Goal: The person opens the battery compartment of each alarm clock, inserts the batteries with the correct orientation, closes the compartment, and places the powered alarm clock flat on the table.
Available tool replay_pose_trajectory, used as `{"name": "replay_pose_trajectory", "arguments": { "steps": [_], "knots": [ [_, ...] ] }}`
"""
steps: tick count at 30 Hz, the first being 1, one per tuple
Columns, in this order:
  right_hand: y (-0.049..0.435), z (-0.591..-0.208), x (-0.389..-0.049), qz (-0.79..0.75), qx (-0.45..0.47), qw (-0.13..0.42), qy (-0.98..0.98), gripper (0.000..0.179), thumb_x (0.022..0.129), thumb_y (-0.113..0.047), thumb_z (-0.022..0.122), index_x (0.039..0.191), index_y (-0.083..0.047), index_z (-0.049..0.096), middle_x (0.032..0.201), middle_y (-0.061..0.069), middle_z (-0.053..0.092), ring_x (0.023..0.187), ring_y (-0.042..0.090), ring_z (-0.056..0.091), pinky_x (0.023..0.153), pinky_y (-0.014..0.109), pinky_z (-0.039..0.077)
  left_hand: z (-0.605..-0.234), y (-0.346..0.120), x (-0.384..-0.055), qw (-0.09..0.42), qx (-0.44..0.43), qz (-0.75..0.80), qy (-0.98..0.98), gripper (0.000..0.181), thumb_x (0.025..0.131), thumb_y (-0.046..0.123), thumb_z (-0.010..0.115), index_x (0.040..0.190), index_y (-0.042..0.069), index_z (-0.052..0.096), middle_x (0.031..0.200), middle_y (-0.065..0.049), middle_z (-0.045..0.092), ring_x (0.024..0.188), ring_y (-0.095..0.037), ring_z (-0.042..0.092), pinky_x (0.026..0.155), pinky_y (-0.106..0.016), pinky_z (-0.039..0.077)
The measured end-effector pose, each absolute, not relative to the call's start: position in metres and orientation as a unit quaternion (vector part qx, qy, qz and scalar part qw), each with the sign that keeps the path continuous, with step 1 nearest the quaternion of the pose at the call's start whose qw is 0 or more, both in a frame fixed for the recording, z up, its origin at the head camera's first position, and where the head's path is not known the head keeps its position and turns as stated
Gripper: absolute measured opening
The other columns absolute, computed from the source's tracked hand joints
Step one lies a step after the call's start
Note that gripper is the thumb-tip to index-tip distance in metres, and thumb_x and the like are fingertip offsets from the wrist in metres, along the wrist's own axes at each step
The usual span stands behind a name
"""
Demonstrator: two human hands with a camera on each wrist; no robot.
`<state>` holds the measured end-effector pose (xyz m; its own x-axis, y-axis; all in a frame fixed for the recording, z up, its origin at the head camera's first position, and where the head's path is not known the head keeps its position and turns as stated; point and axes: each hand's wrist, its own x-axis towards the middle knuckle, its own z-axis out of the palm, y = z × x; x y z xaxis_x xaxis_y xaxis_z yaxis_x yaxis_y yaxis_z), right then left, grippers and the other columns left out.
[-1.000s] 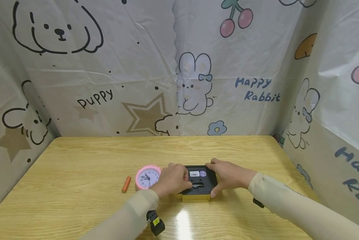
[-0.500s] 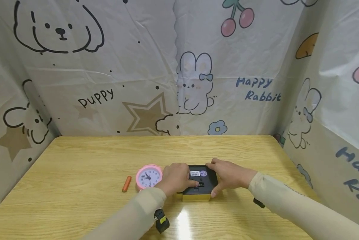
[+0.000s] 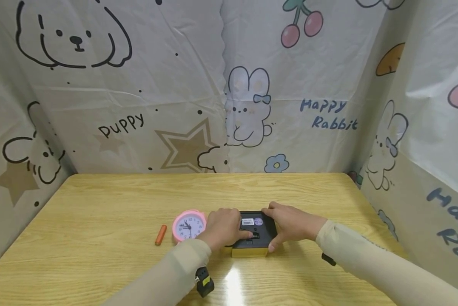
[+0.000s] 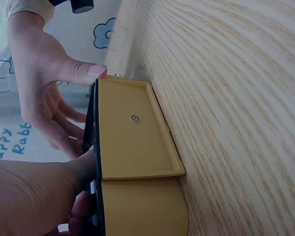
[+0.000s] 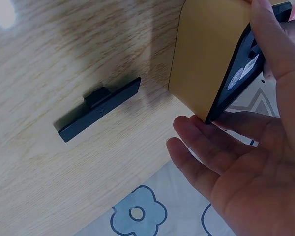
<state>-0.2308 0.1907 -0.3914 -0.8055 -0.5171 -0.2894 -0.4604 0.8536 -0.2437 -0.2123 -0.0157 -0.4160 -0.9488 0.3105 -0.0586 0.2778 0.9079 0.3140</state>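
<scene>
A yellow box-shaped device (image 3: 249, 252) lies with its black back panel (image 3: 265, 227) upward, bearing a white label, a purple sticker and a battery slot (image 3: 256, 235). My left hand (image 3: 224, 229) is at its left side, fingers curled and thumb pressed into the slot. What lies under that thumb is hidden. My right hand (image 3: 294, 223) grips the right side, thumb at the near corner and fingers at the far corner. In the left wrist view, a small screw (image 4: 135, 118) shows on the yellow side. A black battery cover (image 5: 99, 109) lies apart on the table in the right wrist view.
A pink alarm clock (image 3: 188, 227) lies face up left of the left hand, partly covered by it. Farther left is an orange battery (image 3: 160, 235). The wooden table (image 3: 118, 199) is bounded by printed cloth walls (image 3: 144, 93) at the back and sides.
A second ago my left fingers pinched at a dark cylinder in the slot. The left hand has shifted slightly right and its thumb now lies extended over the slot. The right hand stays put.
</scene>
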Motion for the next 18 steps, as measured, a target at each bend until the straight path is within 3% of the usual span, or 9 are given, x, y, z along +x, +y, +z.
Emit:
{"name": "replay_pose_trajectory", "arguments": {
  "steps": [13,18],
  "knots": [
    [0.1927,-0.3944,-0.2311,-0.079,-0.257,0.173,0.947,0.11,0.063,-0.052,0.093,0.147,0.002,0.047,0.128,0.011,0.057,0.101,0.017,0.059,0.1,0.041,0.054,-0.4188,-0.0187,-0.2105,0.03,0.179,0.154,0.971,0.052,0.081,0.055,0.079,0.06,0.015,0.053,0.053,0.007,0.042,0.05,-0.009,0.039,0.046,-0.024,0.029],
    [0.1918,-0.3937,-0.2315,-0.081,-0.253,0.173,0.948,0.11,0.063,-0.053,0.093,0.148,0.0,0.047,0.128,0.01,0.057,0.102,0.017,0.059,0.101,0.041,0.053,-0.4146,-0.0244,-0.2071,0.028,0.192,0.175,0.965,0.051,0.082,0.052,0.079,0.058,0.015,0.053,0.054,0.007,0.045,0.052,-0.009,0.04,0.048,-0.024,0.031]
  ]
}}
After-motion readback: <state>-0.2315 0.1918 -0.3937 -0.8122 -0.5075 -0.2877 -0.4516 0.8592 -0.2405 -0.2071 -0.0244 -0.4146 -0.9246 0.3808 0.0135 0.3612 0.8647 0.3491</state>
